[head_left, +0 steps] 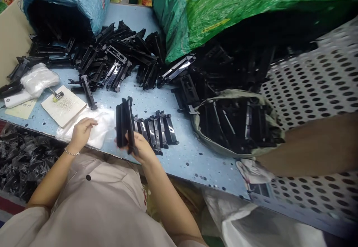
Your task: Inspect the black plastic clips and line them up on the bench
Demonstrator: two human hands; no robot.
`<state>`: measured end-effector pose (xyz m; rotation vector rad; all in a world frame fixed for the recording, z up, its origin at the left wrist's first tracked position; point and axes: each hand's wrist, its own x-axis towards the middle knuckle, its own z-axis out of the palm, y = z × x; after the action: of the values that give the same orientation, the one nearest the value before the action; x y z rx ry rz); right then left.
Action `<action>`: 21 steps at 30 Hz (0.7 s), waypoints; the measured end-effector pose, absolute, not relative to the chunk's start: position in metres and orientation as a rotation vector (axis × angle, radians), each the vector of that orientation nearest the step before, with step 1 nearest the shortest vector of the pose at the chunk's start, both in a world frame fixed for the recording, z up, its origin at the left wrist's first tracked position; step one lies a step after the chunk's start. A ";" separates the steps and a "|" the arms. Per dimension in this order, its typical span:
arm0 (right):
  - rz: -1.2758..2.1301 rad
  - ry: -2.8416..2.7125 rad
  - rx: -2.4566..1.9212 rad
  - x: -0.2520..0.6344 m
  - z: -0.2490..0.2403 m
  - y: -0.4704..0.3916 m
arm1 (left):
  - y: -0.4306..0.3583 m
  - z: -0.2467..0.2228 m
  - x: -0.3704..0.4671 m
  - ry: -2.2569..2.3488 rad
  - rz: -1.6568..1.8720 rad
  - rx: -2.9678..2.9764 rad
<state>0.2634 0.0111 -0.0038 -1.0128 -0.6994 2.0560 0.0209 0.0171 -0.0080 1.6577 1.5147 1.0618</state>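
Observation:
My right hand (pixel 144 148) is closed around a couple of long black plastic parts (pixel 125 124), held upright above the table's front edge. Just right of them, several similar black parts (pixel 156 129) lie side by side in a row. My left hand (pixel 83 129), with a beaded bracelet at its wrist, hovers over or touches a stack of clear plastic bags (pixel 102 127). Its fingers are curled together with the thumb; whether a bag edge is between them cannot be made out. Behind that hand is a small pale board (pixel 63 105) with a metal clip on it.
A large heap of black parts (pixel 112 60) spreads from a blue sack (pixel 67 5) to a green sack (pixel 251 5). An open cloth sack (pixel 237 152) of black parts stands at right, beside another person's blurred arm (pixel 313 146). Bagged clear plastic (pixel 39 77) sits at left.

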 end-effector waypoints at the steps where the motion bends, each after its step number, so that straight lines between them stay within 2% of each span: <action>1: 2.191 -0.661 -0.954 0.264 -0.001 0.005 | 0.020 -0.010 0.020 1.512 1.024 1.734; 4: 2.451 -0.498 -0.823 0.257 -0.007 -0.005 | 0.023 -0.011 0.016 1.538 0.944 1.823; 8: 2.532 -0.293 -0.748 0.232 -0.030 -0.005 | 0.004 0.006 0.023 1.426 0.883 1.928; 13: 2.154 -0.726 -1.002 0.206 -0.023 -0.009 | -0.040 0.038 0.041 1.065 0.694 2.124; 18: 2.184 -1.500 -0.798 0.228 0.017 -0.010 | -0.079 0.082 -0.013 1.331 0.589 2.111; 19: 2.072 -1.642 -0.871 0.239 0.022 -0.005 | -0.088 0.087 -0.033 1.412 0.493 2.077; 21: 1.611 -1.919 -1.279 0.266 0.027 0.007 | -0.104 0.083 -0.074 1.573 0.235 1.949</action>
<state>0.2658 0.0067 0.0265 -1.2788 -1.9186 1.6106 -0.0737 -0.1035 0.0829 1.9485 1.5731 0.2351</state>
